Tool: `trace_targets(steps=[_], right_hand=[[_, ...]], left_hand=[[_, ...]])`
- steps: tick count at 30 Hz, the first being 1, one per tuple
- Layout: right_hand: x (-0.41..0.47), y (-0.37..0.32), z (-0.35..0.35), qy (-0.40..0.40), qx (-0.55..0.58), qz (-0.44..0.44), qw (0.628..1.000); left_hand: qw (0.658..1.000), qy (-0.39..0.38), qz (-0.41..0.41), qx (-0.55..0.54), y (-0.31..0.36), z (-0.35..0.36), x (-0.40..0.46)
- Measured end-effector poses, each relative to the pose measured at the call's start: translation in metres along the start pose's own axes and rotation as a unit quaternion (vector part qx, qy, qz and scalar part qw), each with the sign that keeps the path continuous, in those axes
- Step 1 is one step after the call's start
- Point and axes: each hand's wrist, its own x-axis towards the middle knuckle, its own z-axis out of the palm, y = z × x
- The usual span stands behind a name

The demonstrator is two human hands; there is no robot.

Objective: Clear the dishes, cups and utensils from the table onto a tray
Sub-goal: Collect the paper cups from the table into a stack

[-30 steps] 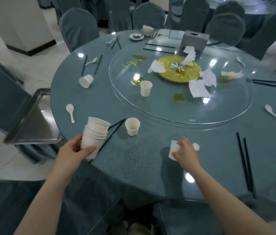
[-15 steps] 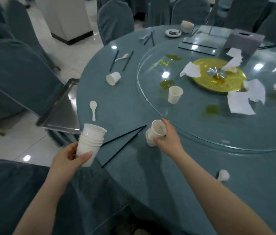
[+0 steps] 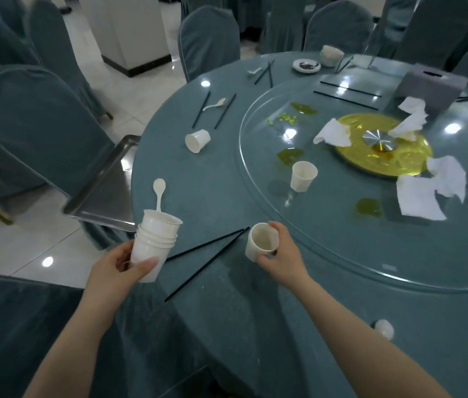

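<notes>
My left hand (image 3: pixel 118 268) grips a stack of several white paper cups (image 3: pixel 155 242) at the table's near left edge. My right hand (image 3: pixel 281 254) holds nested white cups (image 3: pixel 261 242), lifted just off the round table (image 3: pixel 227 191) beside two black chopsticks (image 3: pixel 207 262). A metal tray (image 3: pixel 106 191) sits on a chair at the left. One cup (image 3: pixel 197 140) lies on its side. Another cup (image 3: pixel 302 176) stands on the glass turntable (image 3: pixel 342 254). A white spoon (image 3: pixel 159 193) lies behind the stack.
Used napkins (image 3: pixel 425 196) and green spills lie on the turntable. Further back are chopsticks with a spoon (image 3: pixel 215 103), a small dish (image 3: pixel 306 65), a bowl (image 3: pixel 331 54) and a grey tissue box (image 3: pixel 428 84). Covered chairs ring the table. A small white spoon (image 3: pixel 384 328) lies near my right forearm.
My right hand left the napkin at the near edge, moved left, and picked up cups beside the chopsticks. The view swung left, bringing the tray closer.
</notes>
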Motion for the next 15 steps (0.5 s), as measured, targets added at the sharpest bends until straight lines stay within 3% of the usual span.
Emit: trace_targets(steps=[9, 15], right_hand=[[0.08, -0.028, -0.089, 0.175, 0.046, -0.067, 0.981], [0.136, -0.007, -0.119, 0.215, 0.024, -0.042, 0.975]], left_hand=[[1.0, -0.003, 0.023, -0.011, 0.027, 0.04, 0.031], [1.0, 0.002, 0.021, -0.013, 0.036, 0.067, 0.049]])
